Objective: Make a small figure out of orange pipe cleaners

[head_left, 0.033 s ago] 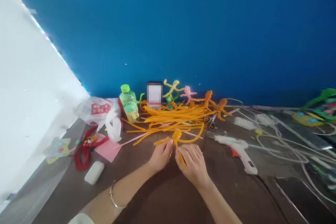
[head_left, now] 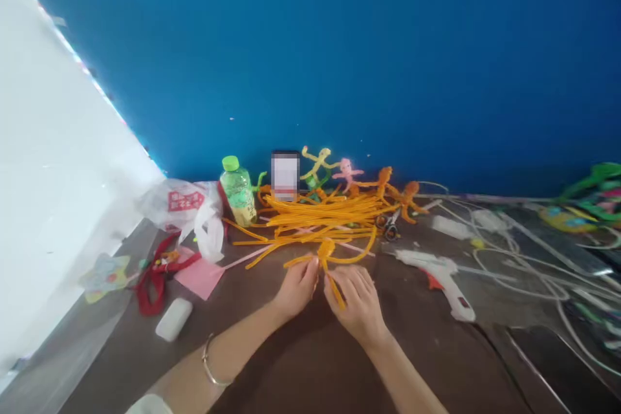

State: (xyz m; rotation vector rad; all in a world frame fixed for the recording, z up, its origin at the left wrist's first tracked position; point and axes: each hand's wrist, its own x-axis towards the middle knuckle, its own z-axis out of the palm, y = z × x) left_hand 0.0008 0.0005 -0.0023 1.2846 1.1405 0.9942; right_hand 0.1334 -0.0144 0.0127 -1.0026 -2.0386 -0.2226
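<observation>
Between my two hands is an orange pipe-cleaner figure (head_left: 326, 248), with a rounded, coiled top and long arms reaching out to the left and right. My left hand (head_left: 297, 286) pinches it just below the coiled part, thumb and forefinger together. On the other side, my right hand (head_left: 355, 301) has its fingers closed around a lower orange strand, whose end shows along the fingers. Right behind the figure lies a heap of loose orange pipe cleaners (head_left: 320, 217). Parts of the strands are hidden by my fingers.
Finished-looking small figures, among them a pink one (head_left: 346, 171), stand behind the heap. To the right are scissors (head_left: 389, 226), a glue gun (head_left: 444, 278) and tangled white cables (head_left: 509, 252). A green-capped bottle (head_left: 237, 191), plastic bag (head_left: 184, 204) and white case (head_left: 173, 320) are on the left.
</observation>
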